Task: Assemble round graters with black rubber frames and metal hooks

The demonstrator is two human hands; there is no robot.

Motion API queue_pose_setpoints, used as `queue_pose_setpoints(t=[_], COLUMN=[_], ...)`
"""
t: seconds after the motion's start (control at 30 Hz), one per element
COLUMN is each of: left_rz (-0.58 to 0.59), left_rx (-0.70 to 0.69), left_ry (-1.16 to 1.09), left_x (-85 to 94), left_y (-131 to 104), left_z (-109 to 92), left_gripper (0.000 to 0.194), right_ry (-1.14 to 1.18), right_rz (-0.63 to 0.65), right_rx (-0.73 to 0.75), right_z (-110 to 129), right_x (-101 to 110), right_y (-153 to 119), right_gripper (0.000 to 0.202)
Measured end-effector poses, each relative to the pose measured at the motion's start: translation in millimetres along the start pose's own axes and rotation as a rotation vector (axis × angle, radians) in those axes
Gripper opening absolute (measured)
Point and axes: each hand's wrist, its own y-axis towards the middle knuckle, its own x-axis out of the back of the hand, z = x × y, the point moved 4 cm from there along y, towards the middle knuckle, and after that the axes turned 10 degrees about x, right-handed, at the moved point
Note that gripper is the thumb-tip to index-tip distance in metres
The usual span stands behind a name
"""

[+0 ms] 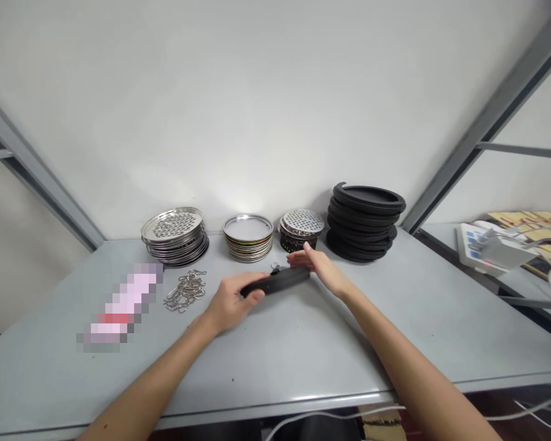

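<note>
A round black ring-like piece [280, 281] is held tilted above the grey table [257, 367], seen nearly edge-on. My left hand [232, 300] grips its left side, thumb in front and fingers behind. At its right end, my right hand [319, 268] rests against the edge with the fingers extended. A small metal clip [276, 267] shows just behind the black piece. Back right stands a stack of similar black rings [365, 223]. Perforated metal discs [303, 223] are stacked behind my right hand.
Plain silver discs [248, 228] are stacked at the back middle, grater-like discs [174, 226] at the back left. Metal clips [186, 291] lie in a pile before them, beside a pixelated area. A white power strip [482, 248] with cables is on the right shelf.
</note>
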Motion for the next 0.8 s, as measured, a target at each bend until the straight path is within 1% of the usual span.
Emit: queue_pose_setpoints(t=[0.07, 0.1, 0.13, 0.17, 0.2, 0.27, 0.3, 0.37, 0.43, 0.47, 0.53, 0.6, 0.63, 0.7, 0.73, 0.8], left_rz=[-0.143, -0.201, -0.237, -0.243, -0.218, -0.115, -0.056, 0.02, 0.036, 0.024, -0.031, -0.08, -0.086, -0.077, -0.073, -0.054], left_rx=[0.139, 0.19, 0.22, 0.232, 0.231, 0.217, 0.214, 0.219, 0.205, 0.194, 0.181, 0.201, 0.215, 0.245, 0.258, 0.273], left_ry=[-0.089, -0.119, -0.145, -0.173, -0.202, -0.266, -0.295, -0.334, -0.348, -0.353, -0.371, -0.391, -0.39, -0.367, -0.352, -0.322], left_x=[7.4, 10.3, 12.4, 13.2, 12.5, 7.9, 4.5, -1.5, -4.7, -4.8, -2.1, 2.3, 3.9, 5.9, 6.3, 5.6], left_y=[2.8, 3.8, 4.7, 5.6, 6.3, 6.4, 5.7, 3.9, 2.9, 3.1, 4.1, 5.4, 5.9, 6.1, 5.9, 5.0], left_z=[7.6, 10.6, 12.4, 12.6, 11.3, 5.5, 1.8, -4.5, -7.6, -7.2, -2.5, 5.6, 9.4, 14.9, 16.4, 17.1], left_gripper=[0.053, 0.058, 0.062, 0.063, 0.063, 0.061, 0.06, 0.06, 0.061, 0.061, 0.061, 0.059, 0.059, 0.059, 0.059, 0.059], right_ry=[0.04, 0.061, 0.083, 0.087, 0.076, 0.059, 0.072, 0.142, 0.231, 0.276, 0.392, 0.565, 0.658, 0.794, 0.823, 0.813], right_rz=[-0.01, -0.004, 0.003, -0.003, -0.024, -0.048, -0.037, 0.012, 0.026, 0.0, -0.116, -0.269, -0.344, -0.454, -0.495, -0.566], right_rx=[0.214, 0.312, 0.378, 0.402, 0.402, 0.372, 0.346, 0.28, 0.216, 0.194, 0.16, 0.113, 0.082, 0.014, -0.022, -0.119], right_z=[14.6, 20.6, 24.7, 26.9, 27.8, 28.8, 28.9, 28.2, 26.6, 25.6, 23.4, 21.0, 19.9, 19.0, 18.8, 16.2], right_x=[2.9, 1.5, -1.3, -4.6, -7.9, -14.8, -18.4, -24.1, -25.3, -23.2, -13.7, 0.3, 8.0, 22.7, 29.7, 42.7], right_y=[-2.7, -4.6, -6.5, -8.0, -9.4, -11.9, -13.0, -14.6, -14.7, -13.9, -11.2, -9.2, -9.5, -14.3, -19.3, -35.3], right_gripper=[0.063, 0.062, 0.064, 0.066, 0.066, 0.064, 0.061, 0.053, 0.042, 0.038, 0.034, 0.032, 0.03, 0.027, 0.024, 0.019])
